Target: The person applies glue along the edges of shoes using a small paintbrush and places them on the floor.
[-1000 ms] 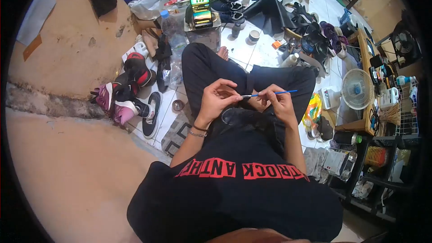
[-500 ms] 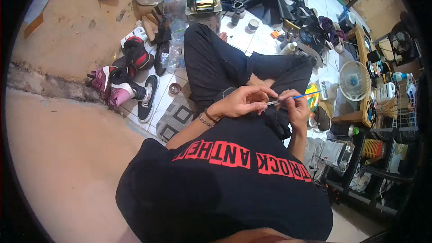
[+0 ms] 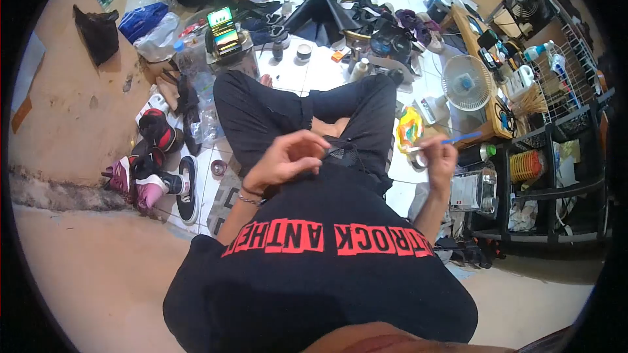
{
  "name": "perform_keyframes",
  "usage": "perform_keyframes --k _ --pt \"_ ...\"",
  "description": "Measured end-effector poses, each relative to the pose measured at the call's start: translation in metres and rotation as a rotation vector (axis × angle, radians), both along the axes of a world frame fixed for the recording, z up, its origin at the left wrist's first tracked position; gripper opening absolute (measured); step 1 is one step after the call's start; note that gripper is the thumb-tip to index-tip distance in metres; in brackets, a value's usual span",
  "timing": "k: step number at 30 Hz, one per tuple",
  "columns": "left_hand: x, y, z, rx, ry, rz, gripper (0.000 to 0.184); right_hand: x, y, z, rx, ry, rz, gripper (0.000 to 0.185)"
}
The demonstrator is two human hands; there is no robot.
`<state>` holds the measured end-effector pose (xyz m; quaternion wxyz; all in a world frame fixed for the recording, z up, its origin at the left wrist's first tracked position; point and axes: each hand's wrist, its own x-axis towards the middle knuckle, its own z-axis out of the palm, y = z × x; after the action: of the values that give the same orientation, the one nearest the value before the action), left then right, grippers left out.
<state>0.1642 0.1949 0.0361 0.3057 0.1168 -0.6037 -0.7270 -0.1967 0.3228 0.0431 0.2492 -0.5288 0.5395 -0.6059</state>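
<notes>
In my right hand (image 3: 439, 160) is a slim paintbrush (image 3: 463, 138) with a blue handle, pinched between the fingers. Its pale end points left, over a yellow and orange plastic packet (image 3: 410, 125). My left hand (image 3: 292, 160) hovers in front of my lap, fingers curved and thumb apart, with nothing visible in it. A bracelet circles the left wrist. Beneath the hands are my crossed legs in black trousers (image 3: 255, 108).
A phone (image 3: 224, 31) stands lit on a clear box. A small jar (image 3: 303, 52) and bottles sit on the tiled floor. Shoes (image 3: 188, 189) line the left wall. At right are a white fan (image 3: 466, 83) and a black shelf (image 3: 504, 202). Other people sit at the far side.
My hands have moved apart: the right went rightward with the paintbrush, and the left drew away from the brush's end, its fingers opening. The head view has tilted up and shifted right.
</notes>
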Motion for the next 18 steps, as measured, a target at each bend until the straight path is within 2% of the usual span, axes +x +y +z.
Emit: perform_keyframes --k 2,3,5,6,7,8,9,10,12,14,15,16,18 --pt "0.025 -0.010 0.008 -0.165 -0.077 0.219 0.026 -0.033 0.023 0.024 -0.085 -0.002 -0.112 0.027" --pt "0.042 -0.016 0.013 -0.144 -0.029 0.345 0.023 -0.046 0.036 0.041 -0.146 0.114 -0.182 0.023" --pt "0.083 -0.028 0.025 -0.183 0.081 0.585 0.019 -0.066 0.068 0.068 -0.196 0.160 -0.358 0.022" --pt "0.112 -0.031 0.032 -0.260 0.018 0.734 0.021 -0.085 0.092 0.075 -0.163 0.211 -0.512 0.026" --pt "0.144 -0.028 0.038 -0.331 -0.111 0.927 0.021 -0.079 0.108 0.097 -0.235 0.253 -0.563 0.029" --pt "0.174 -0.030 0.033 -0.375 0.021 0.993 0.021 -0.091 0.134 0.110 -0.192 0.281 -0.621 0.032" --pt "0.209 -0.025 0.030 -0.497 -0.011 1.196 0.023 -0.081 0.148 0.132 -0.224 0.325 -0.652 0.033" --pt "0.224 -0.010 0.051 -0.575 0.119 1.153 0.029 -0.083 0.168 0.144 -0.210 0.419 -0.756 0.039" --pt "0.287 0.012 0.057 -0.645 0.111 1.502 0.034 -0.084 0.209 0.167 -0.221 0.624 -0.934 0.034" --pt "0.329 0.037 0.077 -0.880 0.259 1.446 0.022 -0.071 0.237 0.190 -0.271 0.825 -0.999 0.031" --pt "0.338 0.052 0.094 -0.997 0.219 1.351 0.014 -0.071 0.262 0.198 -0.187 0.871 -1.059 0.030" --pt "0.345 0.064 0.108 -1.111 0.180 1.253 0.015 -0.065 0.279 0.204 -0.205 0.925 -1.023 0.030" --pt "0.350 0.082 0.116 -1.126 0.341 1.276 0.033 -0.053 0.309 0.216 -0.231 1.033 -0.944 0.030"
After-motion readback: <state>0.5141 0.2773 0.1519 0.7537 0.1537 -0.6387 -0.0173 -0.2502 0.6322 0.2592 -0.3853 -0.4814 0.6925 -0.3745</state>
